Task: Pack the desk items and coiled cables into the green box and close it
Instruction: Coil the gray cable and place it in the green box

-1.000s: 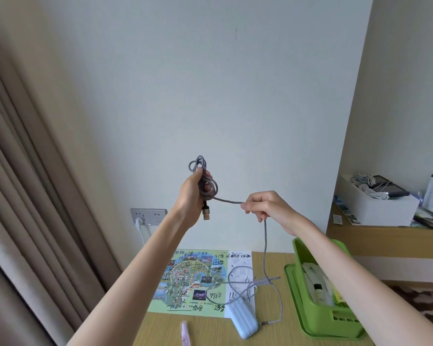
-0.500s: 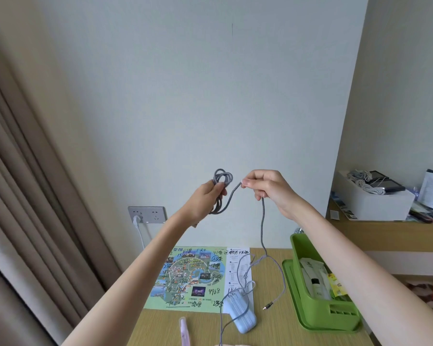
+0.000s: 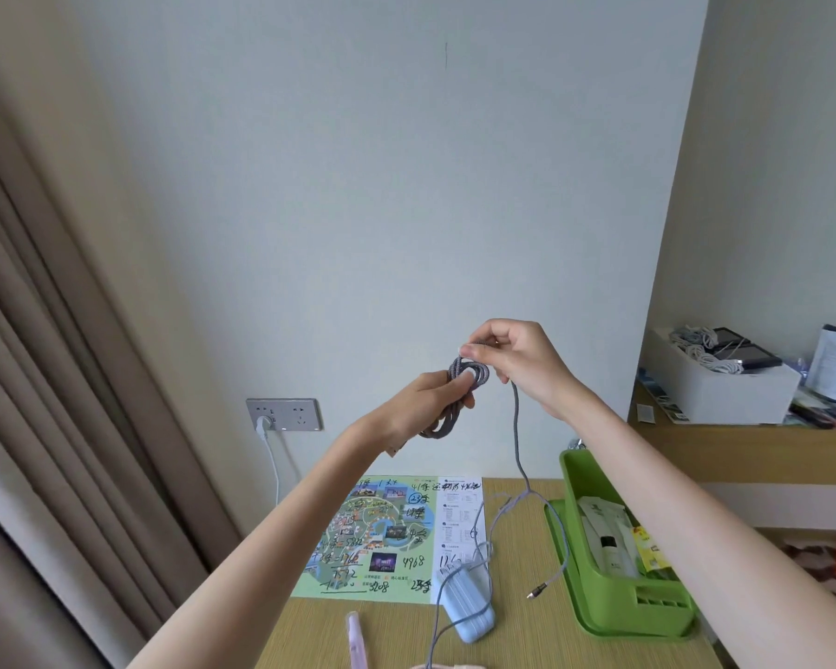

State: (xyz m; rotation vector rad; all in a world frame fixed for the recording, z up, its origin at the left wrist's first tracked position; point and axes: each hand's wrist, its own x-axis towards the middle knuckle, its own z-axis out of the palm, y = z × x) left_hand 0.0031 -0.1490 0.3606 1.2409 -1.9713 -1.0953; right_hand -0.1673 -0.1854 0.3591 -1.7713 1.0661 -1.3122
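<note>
My left hand point(image 3: 430, 400) grips a coil of grey braided cable point(image 3: 454, 403) held up in the air in front of the wall. My right hand point(image 3: 515, 362) pinches the same cable just above the coil, right against the left hand. The loose tail point(image 3: 517, 441) hangs down to the desk and ends in a metal plug point(image 3: 534, 592) dangling by the green box point(image 3: 621, 615). The box stands open at the right of the desk with packets and a tube inside.
On the wooden desk point(image 3: 527, 644) lie a colourful map sheet point(image 3: 382, 538), a pale blue power bank point(image 3: 466, 605) with thin cables, and a pink pen point(image 3: 356, 639). A wall socket point(image 3: 283, 414) holds a white plug. A white box point(image 3: 715, 388) sits on the right shelf. Curtains hang left.
My right hand has brought the cable over to the left hand, laying another loop on the coil. The hanging tail grew shorter and its plug lifted off the desk.
</note>
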